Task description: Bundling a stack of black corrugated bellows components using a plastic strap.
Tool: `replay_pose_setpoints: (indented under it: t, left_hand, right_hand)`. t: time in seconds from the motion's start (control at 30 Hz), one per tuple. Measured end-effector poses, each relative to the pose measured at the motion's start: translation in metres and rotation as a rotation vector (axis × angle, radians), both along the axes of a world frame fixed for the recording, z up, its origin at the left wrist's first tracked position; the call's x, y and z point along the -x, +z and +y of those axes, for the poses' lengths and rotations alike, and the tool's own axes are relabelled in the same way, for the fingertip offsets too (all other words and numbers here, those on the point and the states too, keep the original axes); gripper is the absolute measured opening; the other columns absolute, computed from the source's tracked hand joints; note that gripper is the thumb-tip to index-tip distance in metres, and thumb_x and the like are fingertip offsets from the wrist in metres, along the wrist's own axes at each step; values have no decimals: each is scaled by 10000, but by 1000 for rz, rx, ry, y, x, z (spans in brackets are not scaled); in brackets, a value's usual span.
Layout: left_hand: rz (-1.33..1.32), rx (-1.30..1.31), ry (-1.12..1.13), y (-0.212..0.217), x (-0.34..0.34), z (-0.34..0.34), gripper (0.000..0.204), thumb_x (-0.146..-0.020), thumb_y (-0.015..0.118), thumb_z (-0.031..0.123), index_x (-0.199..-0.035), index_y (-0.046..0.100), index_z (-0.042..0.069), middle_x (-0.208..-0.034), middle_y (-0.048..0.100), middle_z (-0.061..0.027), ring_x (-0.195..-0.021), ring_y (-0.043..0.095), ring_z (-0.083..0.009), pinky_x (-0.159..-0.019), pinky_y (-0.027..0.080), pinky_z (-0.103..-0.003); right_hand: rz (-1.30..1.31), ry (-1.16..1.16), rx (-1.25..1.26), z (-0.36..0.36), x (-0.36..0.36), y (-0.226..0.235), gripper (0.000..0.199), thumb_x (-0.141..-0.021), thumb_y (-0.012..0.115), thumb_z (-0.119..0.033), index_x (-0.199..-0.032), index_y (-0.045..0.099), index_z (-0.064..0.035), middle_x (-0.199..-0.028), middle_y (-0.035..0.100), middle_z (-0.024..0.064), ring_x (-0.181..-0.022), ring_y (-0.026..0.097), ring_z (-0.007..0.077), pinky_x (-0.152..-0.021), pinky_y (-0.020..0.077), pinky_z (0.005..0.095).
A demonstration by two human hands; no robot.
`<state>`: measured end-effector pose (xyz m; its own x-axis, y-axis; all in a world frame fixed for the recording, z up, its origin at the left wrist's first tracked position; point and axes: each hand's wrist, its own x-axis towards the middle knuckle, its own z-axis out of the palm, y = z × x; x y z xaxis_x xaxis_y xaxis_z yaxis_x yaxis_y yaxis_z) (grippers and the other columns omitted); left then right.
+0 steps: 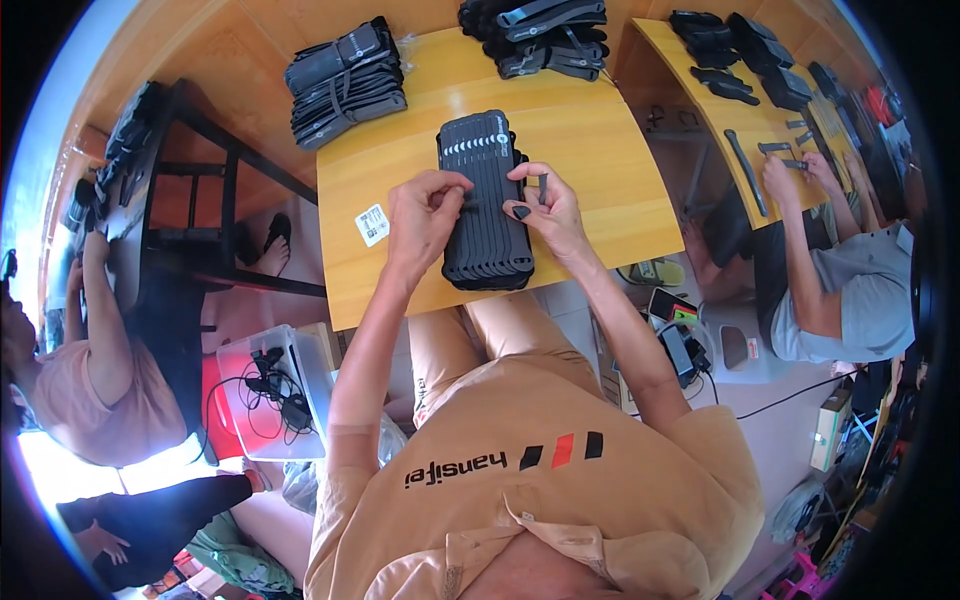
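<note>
A stack of flat black straps or sleeves lies fanned on the yellow table in front of me, its far end marked with a row of pale shapes. My left hand is over the stack's left edge, thumb and fingers pinched together; what they grip is hidden. At the right edge, my right hand is curled, with a small dark grey piece between its fingers. A black patch shows at its thumb tip; I cannot tell what it is. A white label sheet lies left of the stack.
Strapped bundles of black pieces and more black bundles sit at the table's far edge. A co-worker handles small parts at a yellow table on the right. Another person sits left. A clear bin with cables stands on the floor.
</note>
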<state>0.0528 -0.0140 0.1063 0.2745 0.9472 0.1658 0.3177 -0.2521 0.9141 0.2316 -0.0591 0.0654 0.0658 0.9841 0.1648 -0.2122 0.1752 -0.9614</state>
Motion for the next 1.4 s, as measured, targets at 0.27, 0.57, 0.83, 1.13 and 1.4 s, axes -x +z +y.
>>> replay_pose_setpoints:
  t: [0.27,0.57,0.83,1.13,1.4]
  left_hand:
    - [-15,38,-53,-1,-2,-3,154,-801,623,60,-938,630,-10,-709,575,-12,-615,516,-58,-571,439,-196]
    - [543,-341,25,19,-27,-41,537,-607,804,321,-960,539,14,-910,524,-132,-879,520,-279,-750,431,-383]
    - [672,-369,76,5,-44,-63,712,-570,797,281,-1117,418,28,-1076,394,-137,-1084,394,-349,-813,401,-491]
    - [738,-356,39,10,-34,-58,692,-569,755,155,-1158,415,31,-1128,411,-167,-1108,408,-355,-847,416,-443]
    - [807,-476,-40,8,-38,-63,692,-565,762,163,-1168,447,36,-1170,412,-158,-1212,356,-348,-910,362,-447]
  right_hand:
    - [-79,-2,15,-1,-7,-2,288,-744,690,-6,-987,542,-49,-688,328,-93,-586,238,1,-553,272,120]
    - [-4,52,-44,1,-2,-6,220,-794,642,-36,-994,550,-37,-747,386,-75,-640,325,-6,-579,316,129]
    - [263,78,21,-4,-11,-11,176,-881,486,-143,-958,549,2,-648,331,-58,-552,308,46,-574,312,176]
    - [645,-91,-8,-40,-27,-58,262,-912,429,-217,-858,540,13,-675,443,30,-692,441,169,-848,366,324]
    - [100,-24,102,-73,-65,-31,216,-835,508,-168,-905,574,26,-892,557,91,-860,550,215,-808,418,339]
